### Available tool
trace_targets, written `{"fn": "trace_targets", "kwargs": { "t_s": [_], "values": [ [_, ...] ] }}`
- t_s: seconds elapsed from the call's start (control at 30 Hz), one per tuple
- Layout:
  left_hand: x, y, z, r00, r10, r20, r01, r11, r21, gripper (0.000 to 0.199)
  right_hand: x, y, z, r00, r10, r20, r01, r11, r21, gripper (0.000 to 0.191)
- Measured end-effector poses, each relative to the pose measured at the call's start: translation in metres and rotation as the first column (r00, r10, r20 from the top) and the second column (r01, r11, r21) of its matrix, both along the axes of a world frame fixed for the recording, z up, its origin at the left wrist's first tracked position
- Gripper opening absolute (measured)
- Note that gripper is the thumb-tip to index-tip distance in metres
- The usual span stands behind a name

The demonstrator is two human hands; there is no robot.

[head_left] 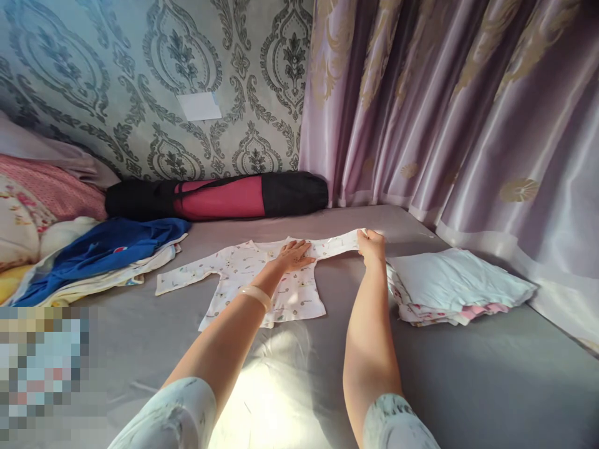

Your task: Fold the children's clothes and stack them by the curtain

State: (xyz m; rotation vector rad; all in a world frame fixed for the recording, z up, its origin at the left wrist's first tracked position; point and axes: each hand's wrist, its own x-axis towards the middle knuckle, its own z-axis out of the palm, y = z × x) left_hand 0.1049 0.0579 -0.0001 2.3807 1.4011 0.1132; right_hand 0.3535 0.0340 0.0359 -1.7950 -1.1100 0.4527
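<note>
A small white long-sleeved shirt (238,274) with a tiny print lies spread out on the grey bed sheet (299,380). My left hand (294,254) rests flat on its upper right part, near the shoulder, fingers stretched out. At the end of the right-hand sleeve, my right hand (372,244) is closed round the cuff and holds the sleeve out straight. The other sleeve lies stretched to the left. A bangle circles my left wrist, and my forearm covers part of the shirt's front.
Folded clothes (458,280) are stacked on the right. To the left lies a heap with a blue garment (112,243) on top. A long black and red bag (219,196) lies along the wall, and purple curtains (421,112) hang at the right edge.
</note>
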Motion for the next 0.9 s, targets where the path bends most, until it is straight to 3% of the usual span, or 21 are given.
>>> {"fn": "trace_targets", "kwargs": {
  "t_s": [0.13, 0.37, 0.5, 0.6, 0.77, 0.9],
  "values": [
    [0.005, 0.009, 0.017, 0.991, -0.012, -0.131, 0.005, 0.999, -0.050, 0.088, -0.015, -0.004, 0.011, 0.978, 0.014, -0.207, -0.011, 1.000, 0.012, 0.034],
    [0.013, 0.021, 0.032, 0.986, 0.000, -0.169, -0.014, 0.997, -0.078, 0.105, -0.051, 0.001, 0.026, 0.831, 0.176, -0.527, -0.151, 0.984, 0.090, 0.042],
    [0.017, 0.026, 0.032, 0.981, 0.020, -0.195, -0.037, 0.996, -0.083, 0.108, -0.068, 0.007, 0.021, 0.750, 0.288, -0.595, -0.233, 0.958, 0.169, 0.040],
    [0.020, 0.027, 0.030, 0.977, 0.037, -0.208, -0.050, 0.997, -0.056, 0.103, -0.078, 0.008, 0.021, 0.715, 0.300, -0.631, -0.264, 0.952, 0.153, 0.036],
    [0.019, 0.022, 0.031, 0.987, 0.002, -0.158, -0.019, 0.994, -0.109, 0.108, -0.086, 0.005, 0.030, 0.716, 0.249, -0.652, -0.252, 0.963, 0.090, 0.028],
    [0.002, 0.004, 0.034, 0.998, 0.056, 0.017, -0.054, 0.993, -0.106, 0.110, -0.091, 0.003, 0.034, 0.766, 0.257, -0.589, -0.263, 0.962, 0.077, 0.021]
  ]
}}
